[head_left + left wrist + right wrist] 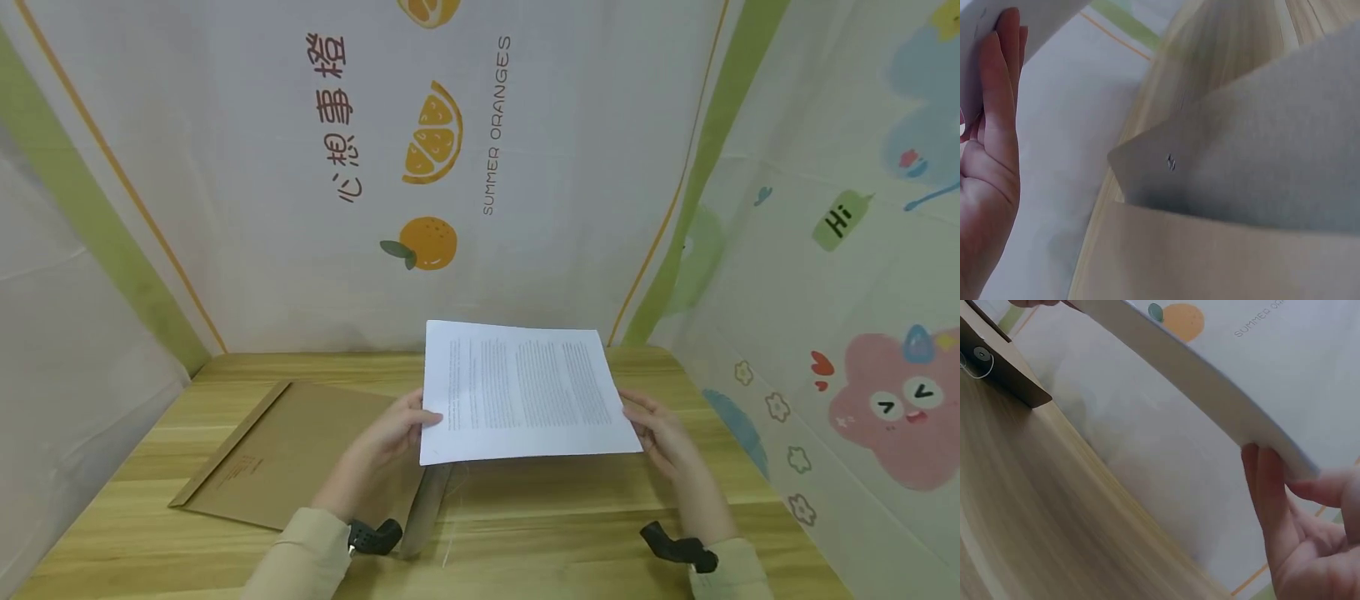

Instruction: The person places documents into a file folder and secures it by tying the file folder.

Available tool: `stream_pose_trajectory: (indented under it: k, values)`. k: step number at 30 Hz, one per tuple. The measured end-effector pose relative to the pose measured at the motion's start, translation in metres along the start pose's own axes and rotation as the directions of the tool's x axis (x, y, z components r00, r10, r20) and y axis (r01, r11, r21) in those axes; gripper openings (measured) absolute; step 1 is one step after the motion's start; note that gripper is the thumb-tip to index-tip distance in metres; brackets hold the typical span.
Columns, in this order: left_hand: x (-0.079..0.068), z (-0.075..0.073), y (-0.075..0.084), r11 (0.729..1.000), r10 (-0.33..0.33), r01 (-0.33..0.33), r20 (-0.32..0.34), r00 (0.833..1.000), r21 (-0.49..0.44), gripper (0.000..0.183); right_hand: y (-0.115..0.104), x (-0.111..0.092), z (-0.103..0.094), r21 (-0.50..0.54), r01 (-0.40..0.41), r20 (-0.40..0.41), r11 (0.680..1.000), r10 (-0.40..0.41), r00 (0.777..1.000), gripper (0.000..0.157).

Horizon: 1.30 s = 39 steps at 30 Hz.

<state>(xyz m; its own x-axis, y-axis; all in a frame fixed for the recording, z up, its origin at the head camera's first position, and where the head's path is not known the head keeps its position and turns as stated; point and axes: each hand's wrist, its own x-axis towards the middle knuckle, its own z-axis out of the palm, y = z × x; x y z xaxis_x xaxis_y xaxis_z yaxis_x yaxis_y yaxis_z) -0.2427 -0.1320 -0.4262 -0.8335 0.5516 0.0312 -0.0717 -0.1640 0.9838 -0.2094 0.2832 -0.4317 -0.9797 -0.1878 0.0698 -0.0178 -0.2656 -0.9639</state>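
White printed paper point(525, 392) is held up above the table, its lines of text running up and down in the head view. My left hand point(393, 429) grips its left edge, thumb on top and fingers beneath. At the opposite edge my right hand point(660, 429) pinches it, and the right wrist view shows fingertips point(1266, 459) pressed against the underside. A brown kraft paper file envelope point(322, 446) lies on the table to the left, partly behind my left forearm. Its flap point(427, 508) stands raised at the right, and the left wrist view looks into its opening point(1169, 194).
The wooden table point(570, 525) is enclosed by printed cloth at the back point(570, 208) and right side point(795, 292). A thin white string point(450, 533) trails from the envelope's flap. On the envelope a round button point(982, 354) shows in the right wrist view.
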Motion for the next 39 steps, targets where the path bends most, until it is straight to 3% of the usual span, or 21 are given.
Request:
stream_pose_trajectory:
  k: [3,7,11,18,22,24,26,27,28,29,31,33,35,37,39]
  values:
    - [-0.006,-0.004,0.001,1.000,0.001,-0.001,0.032,0.999,-0.005,0.056,0.001,0.000,0.000,0.000,-0.046,0.059,0.999,0.046,0.997,0.050]
    - [-0.011,-0.008,0.002,1.000,-0.006,0.007,0.088,0.996,-0.014,0.055,0.003,0.000,0.002,-0.089,-0.096,0.139,0.991,0.108,0.984,0.055]
    - [-0.014,-0.009,0.003,1.000,-0.020,0.019,0.117,0.993,0.013,0.054,0.003,0.000,0.004,-0.129,-0.098,0.209,0.987,0.124,0.970,0.050]
    - [-0.024,-0.013,0.008,0.985,-0.033,0.028,0.028,0.999,0.172,0.066,0.001,-0.003,0.009,-0.134,-0.088,0.203,0.987,0.115,0.973,0.054]
    - [-0.034,-0.016,0.009,0.947,-0.005,0.018,-0.042,0.999,0.320,0.070,0.000,-0.007,0.007,-0.164,-0.089,0.194,0.983,0.120,0.974,0.057]
    - [-0.039,-0.017,0.007,0.911,0.030,-0.006,-0.051,0.998,0.412,0.069,0.001,-0.010,0.004,-0.191,-0.089,0.194,0.978,0.126,0.973,0.058]
    - [-0.044,-0.015,0.004,0.829,0.082,-0.041,-0.048,0.996,0.557,0.064,0.002,-0.013,-0.001,-0.215,-0.095,0.190,0.972,0.137,0.972,0.059]
    - [-0.047,-0.013,0.003,0.776,0.106,-0.056,-0.043,0.993,0.628,0.061,0.003,-0.014,-0.004,-0.228,-0.099,0.184,0.969,0.143,0.972,0.060]
    - [-0.049,-0.010,0.001,0.707,0.124,-0.053,-0.051,0.991,0.705,0.058,0.003,-0.015,-0.007,-0.238,-0.101,0.181,0.966,0.147,0.973,0.060]
    - [-0.052,-0.007,0.000,0.619,0.146,-0.042,-0.062,0.987,0.785,0.055,0.004,-0.016,-0.009,-0.245,-0.104,0.177,0.964,0.150,0.973,0.061]
    - [-0.056,0.001,-0.003,0.415,0.172,0.000,-0.079,0.982,0.910,0.051,0.005,-0.019,-0.013,-0.244,-0.117,0.171,0.963,0.162,0.972,0.062]
    - [-0.061,0.008,-0.007,0.238,0.176,0.041,-0.085,0.981,0.970,0.053,0.006,-0.020,-0.017,-0.230,-0.119,0.187,0.966,0.164,0.969,0.062]
    - [-0.065,0.013,-0.010,0.085,0.179,0.062,-0.076,0.981,0.994,0.057,0.008,-0.021,-0.020,-0.212,-0.119,0.209,0.970,0.164,0.964,0.062]
    - [-0.068,0.016,-0.013,-0.012,0.174,0.048,-0.045,0.984,0.999,0.060,0.010,-0.022,-0.022,-0.200,-0.118,0.232,0.973,0.164,0.959,0.062]
    - [-0.071,0.019,-0.017,-0.084,0.174,0.026,-0.011,0.985,0.996,0.060,0.012,-0.023,-0.025,-0.197,-0.121,0.246,0.973,0.169,0.954,0.063]
